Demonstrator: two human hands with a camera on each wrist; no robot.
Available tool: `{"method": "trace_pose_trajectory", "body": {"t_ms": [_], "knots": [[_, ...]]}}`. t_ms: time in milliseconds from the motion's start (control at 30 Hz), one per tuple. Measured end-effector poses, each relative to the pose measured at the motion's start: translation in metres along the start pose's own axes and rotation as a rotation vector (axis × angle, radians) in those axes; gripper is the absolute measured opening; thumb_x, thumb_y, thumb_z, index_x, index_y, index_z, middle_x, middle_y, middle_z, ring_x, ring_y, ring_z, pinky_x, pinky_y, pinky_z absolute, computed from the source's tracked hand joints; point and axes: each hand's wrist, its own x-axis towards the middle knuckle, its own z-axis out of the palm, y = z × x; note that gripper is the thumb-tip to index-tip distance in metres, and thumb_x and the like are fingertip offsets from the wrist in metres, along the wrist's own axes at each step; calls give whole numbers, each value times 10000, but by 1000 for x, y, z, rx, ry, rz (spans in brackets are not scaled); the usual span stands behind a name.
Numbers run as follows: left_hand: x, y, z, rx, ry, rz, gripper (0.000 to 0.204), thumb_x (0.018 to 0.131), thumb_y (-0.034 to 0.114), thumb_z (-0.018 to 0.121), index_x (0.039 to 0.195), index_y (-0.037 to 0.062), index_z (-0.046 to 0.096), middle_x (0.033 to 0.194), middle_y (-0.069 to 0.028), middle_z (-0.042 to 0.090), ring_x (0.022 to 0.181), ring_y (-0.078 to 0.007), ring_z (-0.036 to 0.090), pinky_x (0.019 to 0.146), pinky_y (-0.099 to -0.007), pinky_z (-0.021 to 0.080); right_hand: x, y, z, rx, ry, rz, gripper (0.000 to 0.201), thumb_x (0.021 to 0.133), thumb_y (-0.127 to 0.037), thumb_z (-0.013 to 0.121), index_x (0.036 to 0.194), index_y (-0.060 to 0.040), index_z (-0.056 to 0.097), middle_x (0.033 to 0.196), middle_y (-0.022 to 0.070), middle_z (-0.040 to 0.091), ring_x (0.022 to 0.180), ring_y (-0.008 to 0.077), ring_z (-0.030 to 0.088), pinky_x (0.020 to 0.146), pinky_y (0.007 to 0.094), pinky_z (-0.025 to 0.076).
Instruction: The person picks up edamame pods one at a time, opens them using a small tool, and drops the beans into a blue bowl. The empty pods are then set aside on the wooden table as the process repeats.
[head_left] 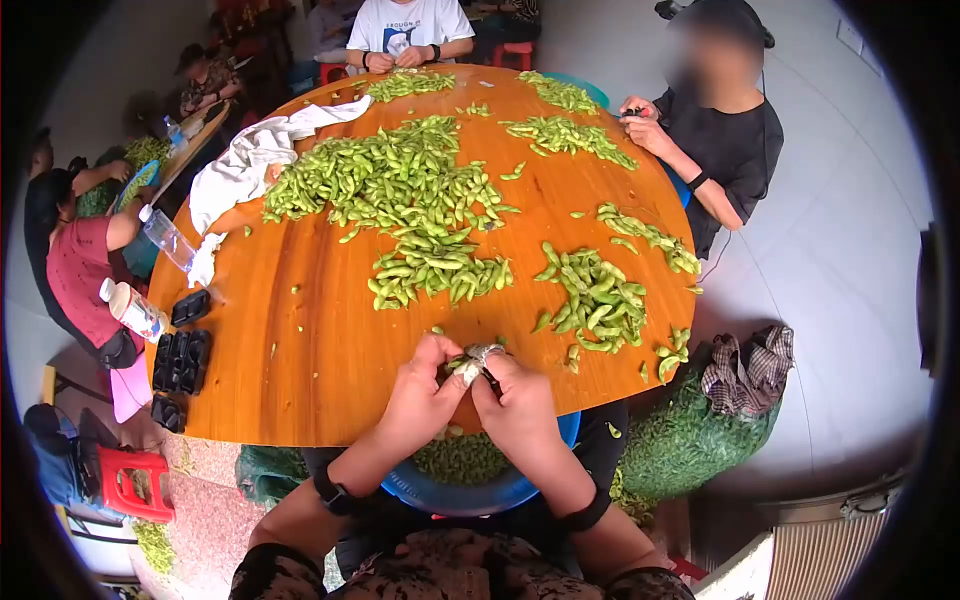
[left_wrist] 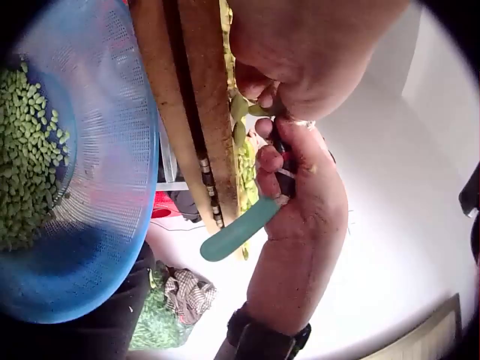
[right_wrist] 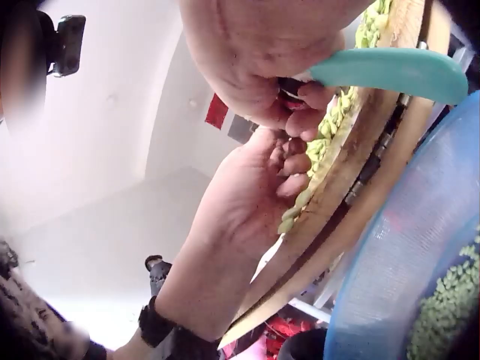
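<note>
Over the table's near edge, my left hand point(head_left: 415, 397) and right hand point(head_left: 522, 408) meet at the fingertips. The left thumb and fingers pinch a green soybean pod point(left_wrist: 259, 110), and more pods point(right_wrist: 292, 216) show beside its palm. My right fingers curl round a small tool with a curved teal handle point(left_wrist: 236, 232); its working end is hidden among the fingers. Below both hands sits a blue mesh basket point(head_left: 478, 497), partly filled with shelled green beans point(left_wrist: 26, 157). A loose pile of pods point(head_left: 595, 300) lies just beyond my right hand.
A large heap of pods point(head_left: 385, 180) covers the middle of the round wooden table point(head_left: 300, 370). White cloth point(head_left: 250, 165), bottles point(head_left: 135, 310) and black trays point(head_left: 182, 360) line the left side. A full green net sack point(head_left: 690, 450) stands right. Other people sit around.
</note>
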Motion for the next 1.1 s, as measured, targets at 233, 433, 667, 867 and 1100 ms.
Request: {"method": "trace_pose_trajectory", "body": {"t_ms": [233, 433, 667, 867, 1100], "knots": [[-3, -1, -10, -241, -89, -176, 126, 954, 34, 495, 1066, 15, 549, 862, -25, 552, 807, -76, 518, 716, -244, 449, 9, 14, -9, 387, 57, 215, 127, 861, -15, 589, 986, -9, 612, 720, 15, 586, 602, 60, 520, 538, 250, 457], [3, 7, -4, -214, -22, -133, 175, 928, -16, 462, 1072, 10, 557, 883, -47, 581, 808, -97, 564, 740, -254, 469, 11, -1, -17, 598, -189, 455, 115, 890, -122, 645, 982, -59, 616, 660, -44, 523, 513, 14, 442, 438, 194, 359], [4, 21, 0, -12, -86, -25, 292, 858, -68, 399, 1089, 12, 560, 965, -84, 598, 902, -149, 579, 794, -274, 467, 8, 4, -18, 640, -230, 547, 78, 887, -131, 647, 881, -68, 602, 641, -54, 501, 522, 21, 421, 458, 201, 354], [-11, 40, -15, 283, -217, 10, 262, 824, -42, 485, 1040, 52, 601, 1003, -95, 596, 851, -237, 579, 757, -309, 472, 21, 39, -62, 46, 84, 150, 69, 861, -82, 607, 886, -27, 574, 643, -9, 504, 560, 65, 445, 506, 255, 382], [81, 11, -35, 794, 19, 368, 198, 770, -12, 569, 953, 41, 621, 995, -136, 584, 918, -357, 573, 798, -426, 487, 23, 39, -67, 289, 13, 285, 165, 915, -77, 537, 1065, -20, 572, 703, 24, 563, 532, 75, 496, 478, 236, 425]]}}
